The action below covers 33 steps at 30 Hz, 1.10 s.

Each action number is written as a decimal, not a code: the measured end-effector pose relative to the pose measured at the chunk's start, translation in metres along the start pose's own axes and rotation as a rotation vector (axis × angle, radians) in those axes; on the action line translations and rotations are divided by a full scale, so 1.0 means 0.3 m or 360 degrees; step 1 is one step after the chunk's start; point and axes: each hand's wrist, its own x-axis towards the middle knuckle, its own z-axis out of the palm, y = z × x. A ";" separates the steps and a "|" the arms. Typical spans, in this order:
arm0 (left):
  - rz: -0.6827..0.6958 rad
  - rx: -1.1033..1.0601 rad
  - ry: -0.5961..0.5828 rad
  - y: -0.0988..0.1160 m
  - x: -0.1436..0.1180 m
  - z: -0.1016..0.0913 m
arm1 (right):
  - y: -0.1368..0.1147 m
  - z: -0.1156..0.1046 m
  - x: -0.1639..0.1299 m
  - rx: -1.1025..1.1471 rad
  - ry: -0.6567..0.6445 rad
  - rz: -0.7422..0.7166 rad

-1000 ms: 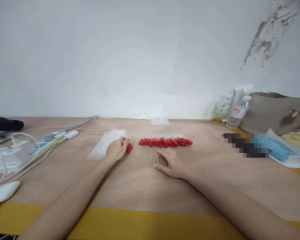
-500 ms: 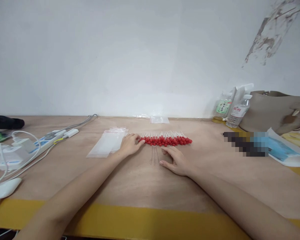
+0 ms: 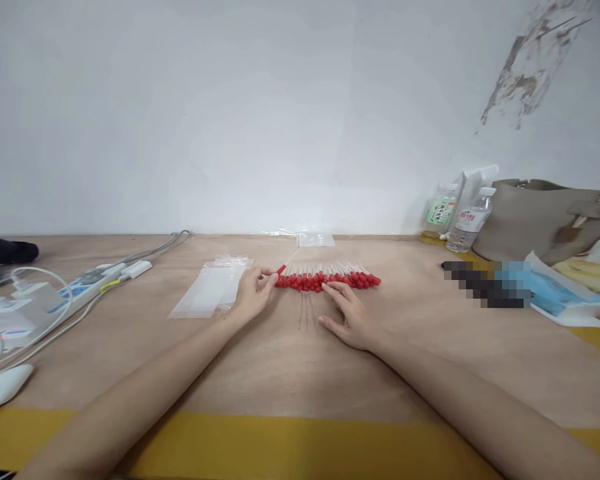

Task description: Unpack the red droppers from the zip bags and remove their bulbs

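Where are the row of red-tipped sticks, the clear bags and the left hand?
Red-tipped sticks [image 3: 330, 281], head view: red tips, mid-row.
Clear bags [image 3: 207, 290], head view: middle of the stack.
Left hand [image 3: 253, 297], head view: back of hand.

A plain white wall [image 3: 230, 113], its paint peeling at the upper right, stood behind a light wooden surface [image 3: 290, 367] edged with a yellow strip [image 3: 280, 443] under soft, even light.

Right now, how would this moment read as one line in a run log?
left hand: pinching a red-tipped stick | right hand: open, fingertips at the stick row | bags: left of the row
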 end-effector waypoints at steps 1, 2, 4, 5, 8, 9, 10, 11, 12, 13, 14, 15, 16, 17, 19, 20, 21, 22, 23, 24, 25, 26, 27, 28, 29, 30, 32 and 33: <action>0.0125 -0.0030 -0.0030 0.006 -0.024 -0.018 | 0.004 0.002 0.000 -0.0029 0.0069 0.0000; 0.0242 -0.0038 -0.0079 0.014 -0.048 -0.033 | 0.007 0.004 0.001 -0.0061 0.0127 0.0000; 0.0416 -0.0002 -0.0202 0.030 -0.092 -0.054 | 0.011 0.004 0.002 -0.0117 0.0186 -0.0019; 0.0472 0.0022 -0.0251 0.040 -0.109 -0.058 | 0.012 0.003 0.002 -0.0141 0.0183 -0.0041; 0.0575 0.0039 -0.0322 0.067 -0.138 -0.056 | 0.011 0.000 0.000 -0.0213 0.0098 -0.0159; 0.0596 0.0034 -0.0333 0.074 -0.141 -0.052 | 0.009 0.000 0.000 -0.0234 0.0067 -0.0201; 0.0614 0.0030 -0.0338 0.080 -0.143 -0.048 | 0.008 0.000 0.000 -0.0250 0.0042 -0.0235; 0.0633 0.0027 -0.0345 0.084 -0.144 -0.044 | 0.006 0.001 0.001 -0.0261 0.0030 -0.0256; 0.0652 0.0027 -0.0350 0.086 -0.145 -0.042 | 0.004 0.003 0.002 -0.0268 0.0024 -0.0266; 0.0671 0.0030 -0.0354 0.086 -0.145 -0.041 | 0.003 0.005 0.003 -0.0272 0.0016 -0.0268; 0.0687 0.0033 -0.0355 0.085 -0.146 -0.041 | 0.001 0.007 0.005 -0.0277 0.0004 -0.0265; 0.0701 0.0038 -0.0357 0.084 -0.147 -0.042 | -0.001 0.010 0.007 -0.0283 -0.0013 -0.0260; 0.0710 0.0042 -0.0363 0.083 -0.148 -0.043 | -0.002 0.012 0.009 -0.0289 -0.0030 -0.0254; 0.0714 0.0045 -0.0368 0.085 -0.148 -0.046 | -0.004 0.015 0.011 -0.0296 -0.0051 -0.0244; 0.0720 0.0044 -0.0383 0.093 -0.149 -0.048 | -0.007 0.019 0.014 -0.0312 -0.0071 -0.0214; 0.0730 0.0039 -0.0387 0.100 -0.148 -0.048 | -0.009 0.021 0.015 -0.0321 -0.0071 -0.0200; 0.0749 0.0035 -0.0391 0.108 -0.148 -0.045 | -0.011 0.023 0.016 -0.0329 -0.0072 -0.0194; 0.0778 0.0032 -0.0393 0.117 -0.148 -0.041 | -0.013 0.025 0.017 -0.0333 -0.0068 -0.0197; 0.0816 0.0036 -0.0400 0.125 -0.147 -0.034 | -0.016 0.027 0.017 -0.0335 -0.0064 -0.0209; 0.0854 0.0047 -0.0407 0.131 -0.147 -0.026 | -0.018 0.029 0.018 -0.0334 -0.0060 -0.0227; 0.0885 0.0066 -0.0410 0.136 -0.147 -0.017 | -0.021 0.030 0.018 -0.0331 -0.0056 -0.0246; 0.0906 0.0091 -0.0409 0.138 -0.147 -0.008 | -0.025 0.032 0.019 -0.0328 -0.0055 -0.0265; 0.0917 0.0117 -0.0397 0.138 -0.148 0.000 | -0.028 0.034 0.020 -0.0326 -0.0056 -0.0281; 0.0923 0.0142 -0.0384 0.137 -0.148 0.006 | -0.030 0.036 0.020 -0.0321 -0.0060 -0.0294; 0.0930 0.0163 -0.0374 0.136 -0.149 0.011 | -0.033 0.038 0.021 -0.0314 -0.0068 -0.0300; 0.0939 0.0178 -0.0371 0.134 -0.149 0.014 | -0.034 0.040 0.022 -0.0302 -0.0071 -0.0299; 0.0965 0.0197 -0.0375 0.133 -0.150 0.014 | -0.034 0.048 0.023 -0.0274 -0.0070 -0.0295; 0.0971 0.0206 -0.0377 0.134 -0.151 0.012 | -0.033 0.052 0.024 -0.0260 -0.0063 -0.0300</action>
